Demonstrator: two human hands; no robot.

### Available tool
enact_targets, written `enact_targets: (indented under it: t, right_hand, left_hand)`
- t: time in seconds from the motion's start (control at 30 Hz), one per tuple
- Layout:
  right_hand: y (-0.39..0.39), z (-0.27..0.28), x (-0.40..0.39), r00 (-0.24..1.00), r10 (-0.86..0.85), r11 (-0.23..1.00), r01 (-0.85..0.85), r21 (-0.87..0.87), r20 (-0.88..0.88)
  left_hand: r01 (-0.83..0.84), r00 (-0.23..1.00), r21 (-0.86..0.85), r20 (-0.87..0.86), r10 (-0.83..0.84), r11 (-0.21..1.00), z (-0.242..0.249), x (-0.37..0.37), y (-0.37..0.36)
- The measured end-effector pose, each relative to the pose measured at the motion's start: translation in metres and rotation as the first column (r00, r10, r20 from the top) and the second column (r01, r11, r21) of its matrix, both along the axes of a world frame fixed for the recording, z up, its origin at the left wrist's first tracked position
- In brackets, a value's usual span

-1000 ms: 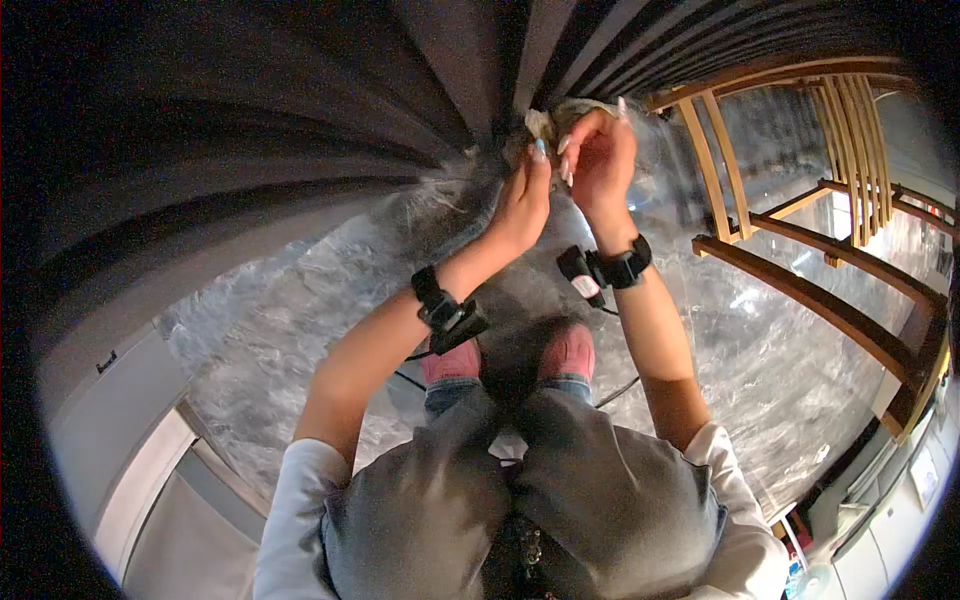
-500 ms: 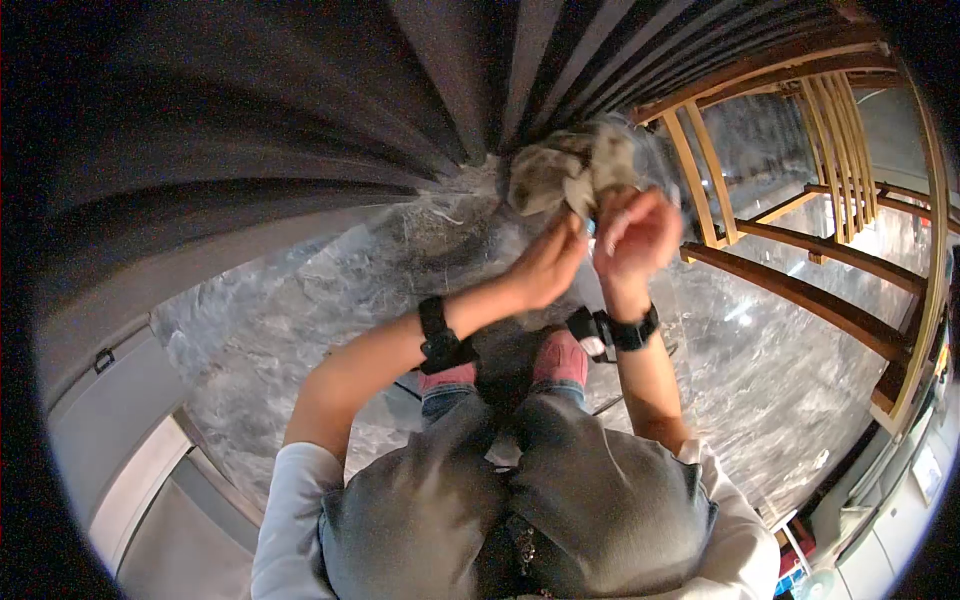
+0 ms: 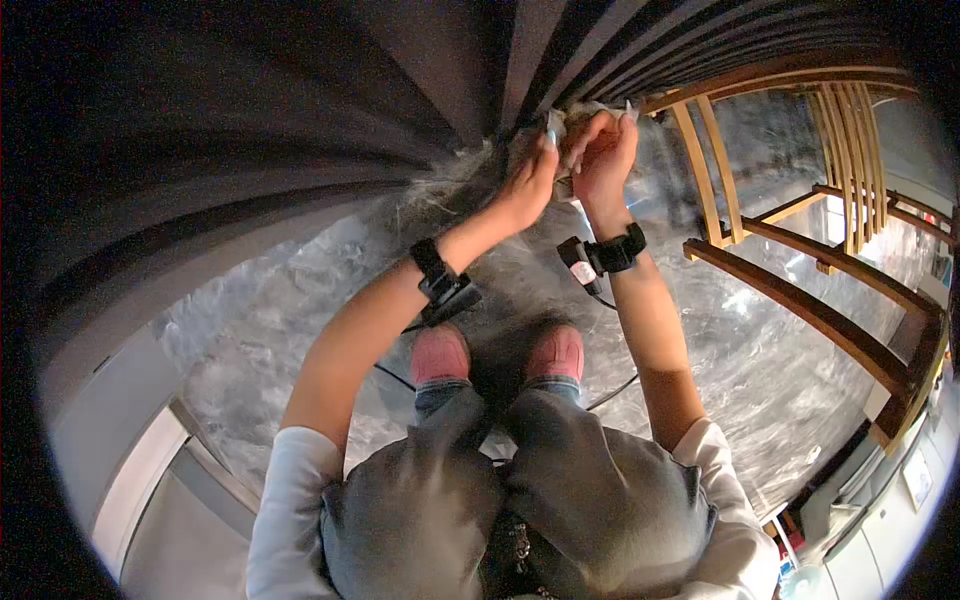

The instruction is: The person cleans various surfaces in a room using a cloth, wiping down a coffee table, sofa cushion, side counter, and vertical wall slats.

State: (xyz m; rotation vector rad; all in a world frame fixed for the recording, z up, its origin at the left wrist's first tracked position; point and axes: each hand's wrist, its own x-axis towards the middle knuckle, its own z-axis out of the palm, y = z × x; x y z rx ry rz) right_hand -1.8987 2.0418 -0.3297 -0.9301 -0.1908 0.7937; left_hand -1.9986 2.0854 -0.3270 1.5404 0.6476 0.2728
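A crumpled grey-beige cloth-like bundle (image 3: 598, 107) shows at the foot of the dark curtain, mostly hidden behind my hands. My left hand (image 3: 528, 188) reaches it from the left, fingers pressed together, with a small pale-blue spot at the fingertips that I cannot make out. On the other side, my right hand (image 3: 606, 165) curls its fingers around the bundle's near edge. Close together, the two hands leave a narrow gap between them. The exact grip is partly hidden.
Dark pleated curtain (image 3: 420, 90) hangs ahead and left. To the right lies a wooden chair-like frame with slats (image 3: 800, 290). The floor (image 3: 270, 310) is grey and marbled. Black wrist devices (image 3: 445, 285) with cables are strapped on both arms. Pink shoes (image 3: 440, 355) stand below.
Both hands have moved forward, away from my body, with the bundle, up to the curtain's foot. The bundle is now more covered by the hands.
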Motion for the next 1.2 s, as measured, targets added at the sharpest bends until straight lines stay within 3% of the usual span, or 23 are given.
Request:
enact_targets:
  t: [0.03,0.1,0.2,0.23,0.27,0.3,0.37,0.4,0.5,0.57,0.6,0.63,0.73,0.77,0.8,0.83,0.9,0.93,0.97,1.03,1.1,1.13,1.2]
  right_hand:
    - [0.002,-0.005,0.000,1.000,0.007,1.000,-0.007,-0.003,-0.002]
    - [0.005,-0.014,0.001,0.973,-0.079,0.990,0.052,-0.128,-0.216]
    - [0.000,-0.021,0.005,0.994,-0.036,0.991,0.023,-0.128,-0.102]
    - [-0.003,-0.012,0.005,0.996,-0.043,0.989,0.031,-0.142,-0.083]
    - [-0.006,-0.002,0.008,0.999,0.037,0.999,-0.038,-0.031,-0.033]
    - [-0.006,0.014,0.006,0.999,0.038,0.999,-0.039,-0.032,-0.035]
    - [-0.003,0.046,0.001,0.994,0.004,0.995,-0.015,0.101,0.113]
    - [0.002,0.050,0.001,0.999,-0.043,0.997,0.042,0.060,0.005]
    - [0.004,0.026,-0.001,0.992,-0.083,0.994,0.090,-0.067,0.096]
    - [0.007,-0.013,-0.001,0.992,-0.127,0.987,0.128,-0.096,0.021]
    - [0.006,-0.013,-0.003,0.982,-0.104,0.978,0.072,-0.198,-0.155]
    - [0.005,-0.027,0.000,0.976,-0.064,0.987,0.031,-0.158,-0.209]
    - [0.002,-0.029,0.003,0.998,-0.041,0.981,0.033,-0.190,-0.039]
    - [-0.005,-0.024,-0.001,0.993,-0.070,0.983,0.053,-0.176,-0.094]
    - [-0.012,-0.008,-0.008,0.984,-0.097,0.984,0.072,-0.165,-0.151]
    - [-0.023,0.009,-0.014,0.986,-0.103,0.987,0.085,-0.138,-0.133]
    - [-0.047,0.059,-0.030,0.981,-0.173,0.983,0.167,-0.082,-0.084]
    - [-0.061,0.068,-0.031,0.982,-0.182,0.983,0.180,-0.042,-0.054]
    - [-0.066,0.074,-0.031,0.981,-0.177,0.974,0.164,0.154,0.075]
    - [-0.064,0.090,-0.028,0.969,-0.216,0.943,0.177,0.281,0.116]
    - [-0.056,0.084,-0.014,0.973,-0.212,0.974,0.203,0.097,0.087]
    - [-0.046,0.075,-0.004,0.979,-0.182,0.983,0.178,0.047,0.092]
    - [-0.026,0.058,0.011,0.981,-0.176,0.982,0.181,-0.060,0.076]
  left_hand:
    - [-0.019,0.999,-0.124,-0.036,0.015,0.992,-0.008,0.002,0.002]
    - [0.011,0.994,-0.174,-0.106,-0.029,0.985,-0.017,-0.001,0.008]
    - [0.029,0.994,-0.122,-0.105,-0.042,0.992,-0.017,-0.001,0.008]
    - [0.063,0.994,-0.031,-0.089,-0.066,0.998,-0.014,-0.001,0.008]
    - [0.095,0.993,0.060,-0.077,-0.090,0.994,-0.012,-0.001,0.008]
    - [0.095,0.993,0.059,-0.079,-0.090,0.994,-0.004,-0.001,0.007]
    - [0.106,0.981,0.295,0.126,-0.148,0.950,0.012,-0.002,0.000]
    - [0.068,0.987,0.011,0.146,-0.069,0.998,0.011,0.004,0.000]
    - [0.104,0.980,0.021,0.165,-0.106,0.994,0.014,0.008,-0.003]
    - [0.072,0.994,0.247,0.058,-0.089,0.966,-0.015,0.008,0.000]
    - [0.096,0.995,0.050,-0.011,-0.095,0.994,-0.013,0.004,0.005]
    - [0.105,0.990,-0.150,-0.078,-0.117,0.983,-0.013,0.004,0.008]
    - [0.042,0.999,-0.016,-0.031,-0.042,0.999,-0.015,0.000,-0.004]
    - [0.050,0.998,0.045,-0.039,-0.048,0.998,-0.009,-0.001,-0.005]
    - [0.196,0.980,0.054,-0.055,-0.193,0.979,-0.032,-0.004,-0.006]
    - [0.233,0.968,-0.059,-0.080,-0.237,0.971,0.016,-0.011,-0.014]
    - [0.172,0.976,-0.108,0.155,-0.155,0.979,0.042,-0.017,-0.041]
    - [0.243,0.955,-0.013,0.177,-0.237,0.970,0.050,-0.021,-0.045]
    - [0.310,0.928,0.084,0.189,-0.321,0.947,0.057,-0.024,-0.046]
    - [0.300,0.908,0.052,0.291,-0.302,0.952,0.070,-0.015,-0.047]
    - [0.207,0.951,0.066,0.222,-0.216,0.976,0.066,0.001,-0.039]
    - [0.163,0.979,-0.049,0.131,-0.156,0.985,0.062,0.011,-0.032]
    - [0.174,0.981,-0.026,0.090,-0.171,0.984,0.055,0.019,-0.015]
